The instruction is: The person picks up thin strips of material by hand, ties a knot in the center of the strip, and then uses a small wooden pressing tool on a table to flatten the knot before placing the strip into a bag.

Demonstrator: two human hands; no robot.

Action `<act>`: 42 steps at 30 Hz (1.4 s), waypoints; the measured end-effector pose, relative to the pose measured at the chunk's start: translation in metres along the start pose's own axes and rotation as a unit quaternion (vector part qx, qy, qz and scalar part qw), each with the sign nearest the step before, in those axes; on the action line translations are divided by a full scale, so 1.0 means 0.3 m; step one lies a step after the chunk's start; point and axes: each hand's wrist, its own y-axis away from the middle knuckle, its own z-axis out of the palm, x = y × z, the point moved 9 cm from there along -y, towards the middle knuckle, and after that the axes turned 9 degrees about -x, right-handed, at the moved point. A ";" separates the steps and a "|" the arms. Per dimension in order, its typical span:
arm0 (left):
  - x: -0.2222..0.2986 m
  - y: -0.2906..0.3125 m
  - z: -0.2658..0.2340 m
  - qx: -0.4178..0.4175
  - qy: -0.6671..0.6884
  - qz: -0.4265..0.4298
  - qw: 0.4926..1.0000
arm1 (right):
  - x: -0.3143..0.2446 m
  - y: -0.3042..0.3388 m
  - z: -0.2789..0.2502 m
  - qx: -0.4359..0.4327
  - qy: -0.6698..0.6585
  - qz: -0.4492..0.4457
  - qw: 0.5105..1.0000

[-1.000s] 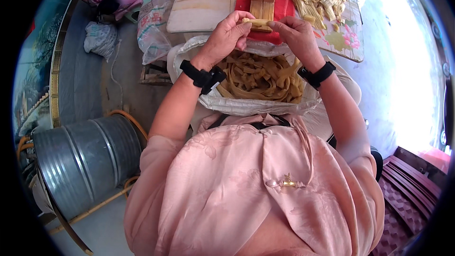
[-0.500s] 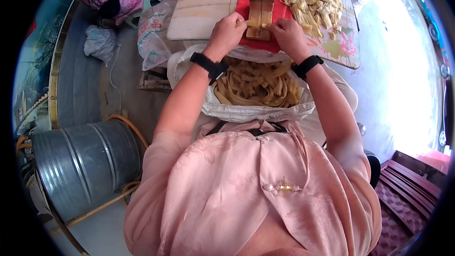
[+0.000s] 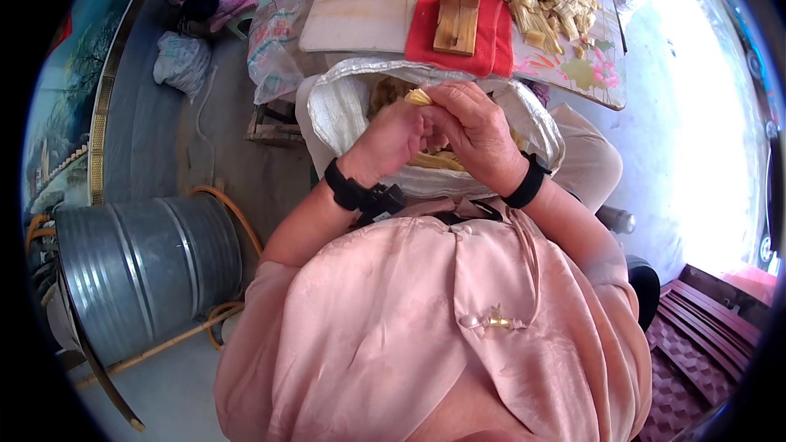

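My two hands meet over the open mouth of a white woven sack (image 3: pixel 336 106). Between them pokes the end of a pale yellow, ribbed strip (image 3: pixel 418 97), apparently dried plant material. My right hand (image 3: pixel 475 127) pinches it with curled fingers. My left hand (image 3: pixel 393 139) closes against the right, its fingers partly hidden, seemingly on the same strip. Inside the sack lie more yellowish-brown strips (image 3: pixel 438 160), mostly covered by my hands. Beyond the sack, a wooden block tool (image 3: pixel 456 20) with a crosspiece at its far end rests on a red cloth (image 3: pixel 498 41).
A pile of pale yellow strips (image 3: pixel 557 0) lies on the table (image 3: pixel 352 8), right of the cloth. Plastic bags (image 3: pixel 282 49) hang or stand left of the table. A ribbed metal drum (image 3: pixel 151 274) is at lower left, and purple slatted furniture (image 3: pixel 704 344) at lower right.
Both hands have come back from the wooden block tool toward me and together over the sack, bringing the strip along. The block now lies bare on the cloth.
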 end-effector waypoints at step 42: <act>0.189 0.033 0.130 0.047 -0.351 0.159 0.922 | -0.051 0.004 -0.056 -0.048 0.096 0.060 0.992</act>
